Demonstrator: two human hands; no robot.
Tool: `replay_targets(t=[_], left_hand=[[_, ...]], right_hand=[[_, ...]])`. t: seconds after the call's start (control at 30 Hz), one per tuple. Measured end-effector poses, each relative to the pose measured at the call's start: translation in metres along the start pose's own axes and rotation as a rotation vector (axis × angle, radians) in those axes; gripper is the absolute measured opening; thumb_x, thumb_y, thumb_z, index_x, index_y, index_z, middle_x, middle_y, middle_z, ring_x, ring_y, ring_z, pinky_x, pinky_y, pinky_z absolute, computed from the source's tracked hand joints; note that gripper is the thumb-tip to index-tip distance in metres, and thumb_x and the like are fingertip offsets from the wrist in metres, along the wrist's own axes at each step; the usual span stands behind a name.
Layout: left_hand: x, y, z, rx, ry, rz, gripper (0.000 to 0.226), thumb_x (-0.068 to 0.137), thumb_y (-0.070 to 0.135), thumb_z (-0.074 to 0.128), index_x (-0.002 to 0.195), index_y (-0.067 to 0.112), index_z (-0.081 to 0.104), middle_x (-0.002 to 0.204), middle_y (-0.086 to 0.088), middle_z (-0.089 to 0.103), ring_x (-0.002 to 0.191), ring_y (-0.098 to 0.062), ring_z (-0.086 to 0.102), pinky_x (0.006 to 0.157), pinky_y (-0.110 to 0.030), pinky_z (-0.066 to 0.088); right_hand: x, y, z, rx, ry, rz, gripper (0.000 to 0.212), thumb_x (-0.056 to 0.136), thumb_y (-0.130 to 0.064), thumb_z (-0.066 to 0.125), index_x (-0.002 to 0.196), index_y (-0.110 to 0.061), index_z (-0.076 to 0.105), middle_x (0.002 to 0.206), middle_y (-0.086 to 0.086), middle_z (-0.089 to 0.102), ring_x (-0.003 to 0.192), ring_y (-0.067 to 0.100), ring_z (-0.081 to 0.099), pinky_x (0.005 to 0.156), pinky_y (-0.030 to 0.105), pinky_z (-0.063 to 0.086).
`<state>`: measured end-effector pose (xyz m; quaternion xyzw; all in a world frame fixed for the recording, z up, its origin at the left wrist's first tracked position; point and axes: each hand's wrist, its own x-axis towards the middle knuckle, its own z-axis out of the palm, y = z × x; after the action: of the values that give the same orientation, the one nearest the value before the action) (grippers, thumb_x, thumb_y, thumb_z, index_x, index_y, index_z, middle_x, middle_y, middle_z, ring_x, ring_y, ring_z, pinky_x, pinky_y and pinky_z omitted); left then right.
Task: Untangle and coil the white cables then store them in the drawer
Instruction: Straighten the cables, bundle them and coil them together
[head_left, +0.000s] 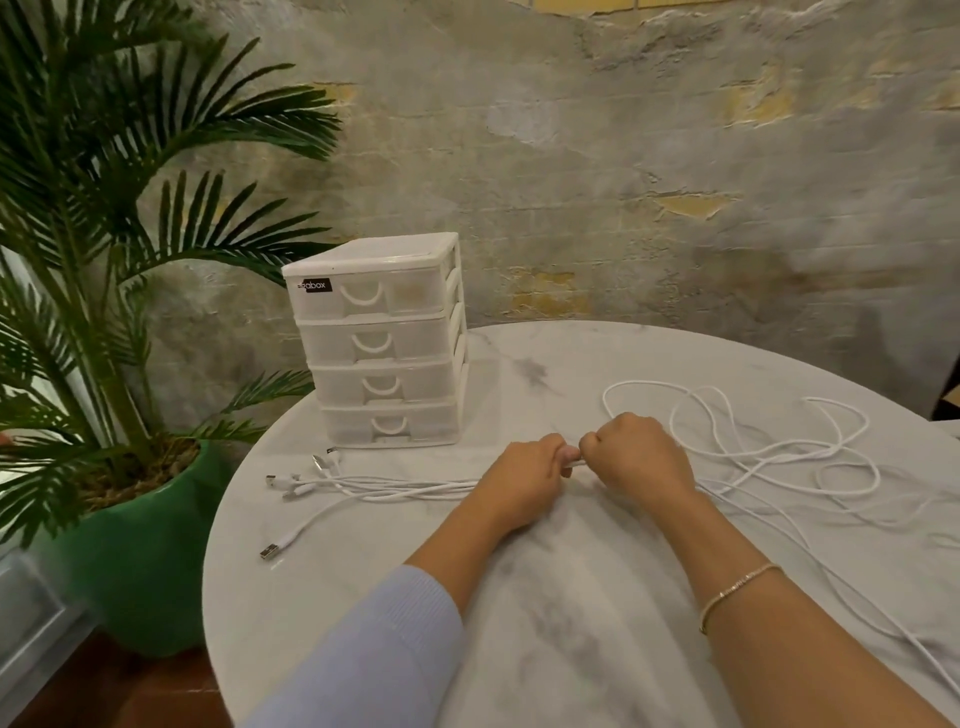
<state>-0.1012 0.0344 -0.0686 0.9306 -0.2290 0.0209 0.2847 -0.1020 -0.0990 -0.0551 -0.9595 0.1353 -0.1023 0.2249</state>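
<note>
Both hands, left hand (527, 475) and right hand (639, 460), clench the white cables (405, 488) side by side in front of the closed drawer unit (379, 338), plug ends running leftward, tangled loops rightward.

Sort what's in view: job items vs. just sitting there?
Job:
- white cables, held by left hand and right hand
- drawer unit, all four drawers shut

Just there:
- potted palm
- marble table

Marble table (571, 649): drawer unit (382, 343), cables (753, 457).
</note>
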Motion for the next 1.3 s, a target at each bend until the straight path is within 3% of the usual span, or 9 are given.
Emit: replay_targets(t=[0.13, 0.3, 0.47, 0.67, 0.8, 0.87, 1.03, 1.2, 1.3], left_hand=[[-0.002, -0.001, 0.000, 0.013, -0.056, -0.007, 0.031, 0.103, 0.031, 0.029, 0.086, 0.018, 0.052, 0.100, -0.011, 0.064, 0.082, -0.019, 0.049, 0.078, -0.033, 0.042], [-0.002, 0.001, -0.003, -0.025, -0.043, -0.025, 0.033, 0.103, 0.029, 0.031, 0.092, 0.013, 0.058, 0.104, -0.009, 0.065, 0.096, -0.024, 0.055, 0.080, -0.028, 0.038], [0.003, -0.002, -0.002, -0.026, -0.058, -0.016, 0.029, 0.102, 0.029, 0.031, 0.083, 0.020, 0.051, 0.088, -0.010, 0.057, 0.078, -0.019, 0.044, 0.070, -0.027, 0.033], [0.008, -0.005, -0.005, -0.028, 0.001, -0.034, 0.027, 0.102, 0.029, 0.032, 0.085, 0.019, 0.050, 0.078, -0.005, 0.052, 0.074, -0.020, 0.042, 0.066, -0.028, 0.031], [0.008, -0.018, -0.012, -0.021, 0.093, -0.100, 0.028, 0.102, 0.030, 0.031, 0.087, 0.018, 0.052, 0.089, -0.010, 0.062, 0.079, -0.025, 0.048, 0.069, -0.030, 0.034], [0.009, -0.021, -0.013, -0.035, 0.114, -0.114, 0.028, 0.102, 0.029, 0.032, 0.084, 0.018, 0.051, 0.093, -0.011, 0.064, 0.084, -0.027, 0.053, 0.070, -0.031, 0.035], [0.008, -0.021, -0.010, -0.026, 0.104, -0.111, 0.029, 0.101, 0.030, 0.033, 0.081, 0.020, 0.051, 0.081, -0.004, 0.059, 0.079, -0.023, 0.051, 0.069, -0.030, 0.036], [0.006, -0.021, -0.011, -0.011, 0.090, -0.094, 0.028, 0.101, 0.029, 0.033, 0.085, 0.023, 0.055, 0.090, -0.001, 0.062, 0.091, -0.024, 0.055, 0.078, -0.032, 0.041], [0.007, -0.021, -0.009, 0.010, 0.078, -0.089, 0.028, 0.101, 0.030, 0.034, 0.088, 0.023, 0.058, 0.088, 0.004, 0.060, 0.091, -0.021, 0.055, 0.077, -0.030, 0.040]], right_hand=[[-0.002, 0.008, 0.003, -0.025, 0.017, -0.024, 0.025, 0.090, -0.027, 0.041, 0.079, -0.010, 0.055, 0.084, 0.008, 0.055, 0.080, 0.026, 0.051, 0.067, 0.029, 0.036], [0.002, 0.020, -0.003, -0.083, 0.098, -0.055, 0.044, 0.093, -0.043, 0.038, 0.074, -0.012, 0.062, 0.088, 0.011, 0.062, 0.089, 0.031, 0.058, 0.071, 0.031, 0.041], [0.021, 0.063, -0.029, -0.243, 0.158, -0.103, 0.050, 0.093, -0.054, 0.032, 0.062, -0.019, 0.050, 0.099, 0.012, 0.068, 0.098, 0.031, 0.060, 0.081, 0.034, 0.044], [0.057, 0.067, -0.070, -0.625, 0.399, -0.244, 0.054, 0.096, -0.050, 0.027, 0.093, -0.014, 0.067, 0.092, 0.009, 0.071, 0.090, 0.027, 0.066, 0.065, 0.029, 0.039], [0.072, 0.063, -0.081, -0.541, 0.535, -0.004, 0.034, 0.095, -0.033, 0.046, 0.113, -0.007, 0.057, 0.116, 0.019, 0.058, 0.109, 0.034, 0.049, 0.088, 0.038, 0.036], [0.065, 0.047, -0.073, -0.419, 0.414, -0.025, 0.033, 0.093, -0.031, 0.051, 0.120, -0.011, 0.053, 0.124, 0.018, 0.054, 0.116, 0.035, 0.046, 0.095, 0.039, 0.036], [0.017, -0.001, -0.015, 0.010, -0.009, -0.396, 0.023, 0.094, -0.029, 0.050, 0.113, -0.018, 0.057, 0.110, 0.007, 0.066, 0.106, 0.028, 0.057, 0.087, 0.032, 0.042], [0.002, -0.001, -0.010, 0.120, -0.118, -0.387, 0.018, 0.089, -0.016, 0.052, 0.105, -0.020, 0.058, 0.089, 0.000, 0.064, 0.088, 0.019, 0.055, 0.067, 0.022, 0.040], [0.005, 0.009, -0.015, 0.064, -0.173, -0.359, 0.019, 0.081, -0.016, 0.056, 0.079, -0.034, 0.051, 0.075, -0.012, 0.058, 0.081, 0.015, 0.054, 0.067, 0.022, 0.043]])
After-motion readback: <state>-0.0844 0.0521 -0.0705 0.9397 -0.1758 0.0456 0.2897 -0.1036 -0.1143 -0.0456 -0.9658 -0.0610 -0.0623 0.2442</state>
